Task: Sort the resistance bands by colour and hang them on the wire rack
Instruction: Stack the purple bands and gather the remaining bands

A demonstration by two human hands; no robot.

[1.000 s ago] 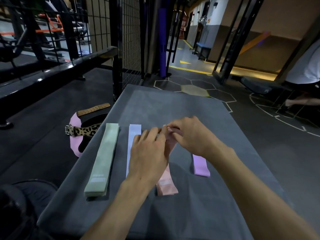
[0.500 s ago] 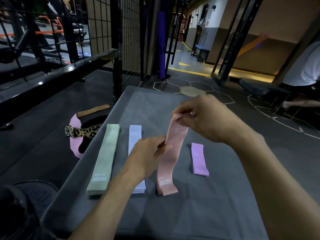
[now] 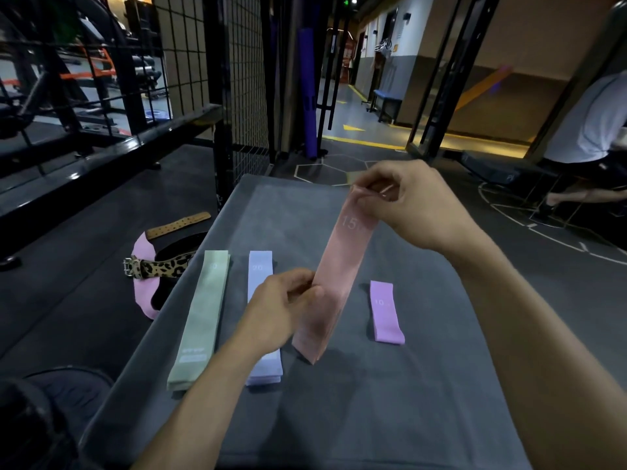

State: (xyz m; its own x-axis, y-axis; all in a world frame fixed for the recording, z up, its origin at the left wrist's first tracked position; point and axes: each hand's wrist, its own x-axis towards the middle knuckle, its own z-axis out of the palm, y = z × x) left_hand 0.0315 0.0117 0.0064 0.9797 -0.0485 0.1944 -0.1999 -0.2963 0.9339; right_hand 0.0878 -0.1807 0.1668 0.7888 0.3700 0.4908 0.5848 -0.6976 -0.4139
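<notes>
My right hand (image 3: 403, 205) pinches the top end of the pink resistance band (image 3: 336, 276), marked 15, and holds it up off the grey mat (image 3: 373, 401). My left hand (image 3: 281, 307) grips the same band's left edge lower down. Flat on the mat lie a green band (image 3: 200, 317) at the left, a pale blue band (image 3: 259, 266) marked 20, partly under my left hand, and a short purple band (image 3: 385, 312) marked 10 at the right. The black wire rack (image 3: 244, 79) stands upright beyond the mat's far left corner.
A leopard-print belt (image 3: 159, 268) with pink and black lifting belts lies on the floor left of the mat. A black metal frame (image 3: 101, 154) runs along the left. A person in a white shirt (image 3: 590, 120) is at the far right.
Both hands took hold of the pink band and my right hand raised its top end up and away from the mat. The camera view tilted up slightly.
</notes>
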